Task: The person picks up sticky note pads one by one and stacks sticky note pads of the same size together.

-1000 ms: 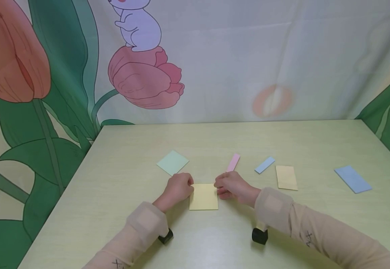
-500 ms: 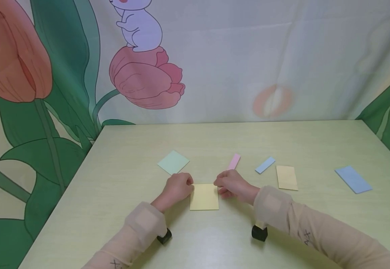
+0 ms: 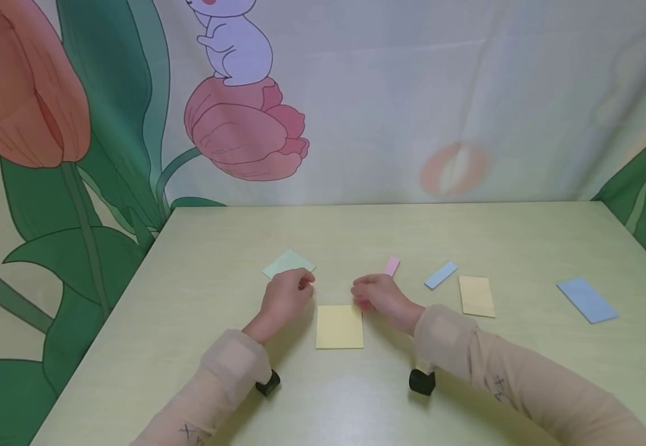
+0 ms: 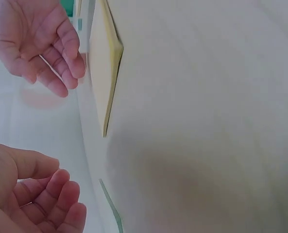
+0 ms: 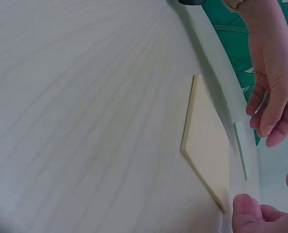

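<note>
A pale yellow square piece (image 3: 339, 328) with visible thickness lies flat on the table between and just below my hands. My left hand (image 3: 287, 298) is held above the table, in front of a pale green square (image 3: 287, 261) that it partly hides. Its fingers are loosely bent and hold nothing, as the left wrist view shows. Near the yellow square's far right corner hovers my right hand (image 3: 383, 299), fingers relaxed and holding nothing. It covers the lower part of a narrow pink strip (image 3: 392, 266). The right wrist view shows the yellow square (image 5: 209, 145) lying apart from both hands.
To the right lie a small blue strip (image 3: 441, 275), a cream rectangle (image 3: 476, 297) and a larger blue rectangle (image 3: 587, 300). A printed curtain (image 3: 367, 105) hangs behind the table (image 3: 233, 248). Black wrist cameras hang below both sleeves.
Both hands have let go of the yellow square's far corners and lifted away from it, the left one up toward the green square. The yellow square stays in place.
</note>
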A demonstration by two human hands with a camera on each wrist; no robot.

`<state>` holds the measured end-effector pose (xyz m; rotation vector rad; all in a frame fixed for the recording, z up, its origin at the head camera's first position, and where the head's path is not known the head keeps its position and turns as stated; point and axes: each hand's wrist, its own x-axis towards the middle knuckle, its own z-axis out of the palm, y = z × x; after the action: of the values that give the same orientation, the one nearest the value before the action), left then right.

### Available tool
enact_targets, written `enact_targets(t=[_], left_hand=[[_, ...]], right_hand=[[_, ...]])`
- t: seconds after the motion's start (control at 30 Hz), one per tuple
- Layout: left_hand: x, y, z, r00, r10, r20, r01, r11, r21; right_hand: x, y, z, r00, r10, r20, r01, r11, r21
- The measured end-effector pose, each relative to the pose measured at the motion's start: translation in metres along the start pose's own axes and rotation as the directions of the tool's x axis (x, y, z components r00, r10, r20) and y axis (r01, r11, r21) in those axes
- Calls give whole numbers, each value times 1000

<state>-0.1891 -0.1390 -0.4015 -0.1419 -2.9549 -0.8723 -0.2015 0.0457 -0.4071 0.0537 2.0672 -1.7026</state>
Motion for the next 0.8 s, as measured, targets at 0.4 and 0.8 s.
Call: enact_targets(t=[0.4,0.8], left_hand=[[20,-14,-9,992,-123,7,123,992,-11],[31,-25,-12,983,-177,45,168,973,159]], right_hand=[[9,-9,16,998,42,55,-47,993,106],[17,-11,23,995,81,57,-90,982,165]])
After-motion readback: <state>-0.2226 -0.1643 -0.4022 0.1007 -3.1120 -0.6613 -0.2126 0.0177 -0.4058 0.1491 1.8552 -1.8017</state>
